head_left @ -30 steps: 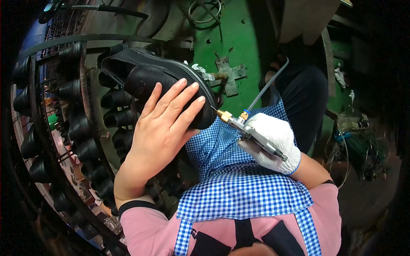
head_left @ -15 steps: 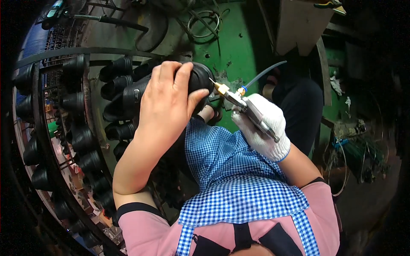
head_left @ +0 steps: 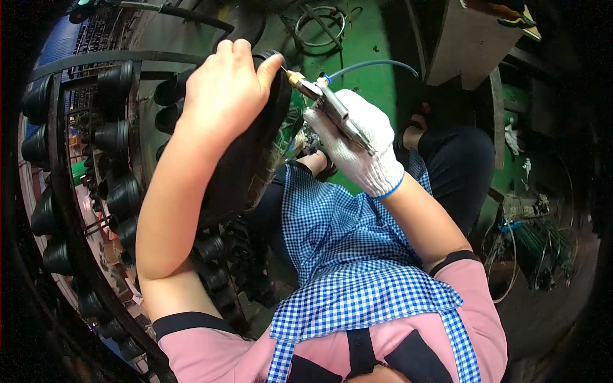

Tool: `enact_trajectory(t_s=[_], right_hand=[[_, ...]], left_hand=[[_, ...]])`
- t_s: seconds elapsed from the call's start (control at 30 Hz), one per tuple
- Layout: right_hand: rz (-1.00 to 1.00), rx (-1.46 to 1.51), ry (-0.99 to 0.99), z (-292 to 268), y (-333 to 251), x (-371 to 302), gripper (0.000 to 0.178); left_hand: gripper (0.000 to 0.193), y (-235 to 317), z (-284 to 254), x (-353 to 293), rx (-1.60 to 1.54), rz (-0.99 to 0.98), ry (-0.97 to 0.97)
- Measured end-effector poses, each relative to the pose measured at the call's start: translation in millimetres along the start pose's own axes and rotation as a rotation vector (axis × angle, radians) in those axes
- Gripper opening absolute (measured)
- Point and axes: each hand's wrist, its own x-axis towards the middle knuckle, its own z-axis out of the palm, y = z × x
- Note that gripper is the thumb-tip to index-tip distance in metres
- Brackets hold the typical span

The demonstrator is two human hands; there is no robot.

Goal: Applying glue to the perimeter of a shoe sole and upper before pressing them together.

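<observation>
Bare, my left hand (head_left: pixel 223 96) grips a black shoe (head_left: pixel 258 140) from above, fingers over its far end and thumb at its right edge. The shoe is tilted, and my hand and forearm hide much of it. In a white knitted glove, my right hand (head_left: pixel 361 143) is closed around a small metal dispensing gun (head_left: pixel 333 105). The gun has a brass nozzle (head_left: pixel 295 77) with a thin needle, pointing at the shoe's edge beside my left thumb. I cannot tell whether the needle touches. A thin hose (head_left: pixel 377 62) curves away from a blue fitting on the gun.
A metal rack (head_left: pixel 121 57) with several rows of black shoes (head_left: pixel 121 195) stands along my left. At the far right is a wooden bench (head_left: pixel 472 45) with pliers (head_left: pixel 514 23) on top. Coiled tubing (head_left: pixel 319 43) lies on the green floor; tangled lines (head_left: pixel 543 246) lie lower right.
Both hands have moved up and to the left, carrying the shoe and the gun. The shoe has turned, showing a long dark side below my left hand. The needle stays by its edge.
</observation>
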Motion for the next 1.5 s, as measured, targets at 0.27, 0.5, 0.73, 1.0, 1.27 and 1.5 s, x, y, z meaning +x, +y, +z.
enact_trajectory(t_s=[0.27,0.5,0.73,1.0,1.27,1.5], right_hand=[[-0.011,0.072,0.007,21.1,-1.9,-10.1,0.018],[-0.064,-0.075,-0.039,23.3,-12.7,-29.1,0.017],[-0.12,-0.028,-0.015,28.4,-21.0,-49.7,0.021],[-0.081,0.014,-0.122,27.2,-26.7,-69.4,0.018],[-0.17,0.028,-0.097,26.2,-33.0,-87.4,0.02],[-0.148,-0.05,-0.282,14.3,-46.7,-93.5,0.023]], left_hand=[[0.067,-18.6,-0.3,14.5,-0.061,-0.218,-0.273],[0.074,-27.9,-1.8,21.8,-0.111,-0.334,-0.381],[0.081,-37.5,4.3,20.7,-0.126,-0.398,-0.391],[0.086,-61.2,27.2,17.1,-0.179,-0.354,-0.343],[0.082,-61.4,27.6,20.2,-0.16,-0.447,-0.322],[0.079,-32.0,-10.6,11.0,-0.22,-0.52,-0.349]])
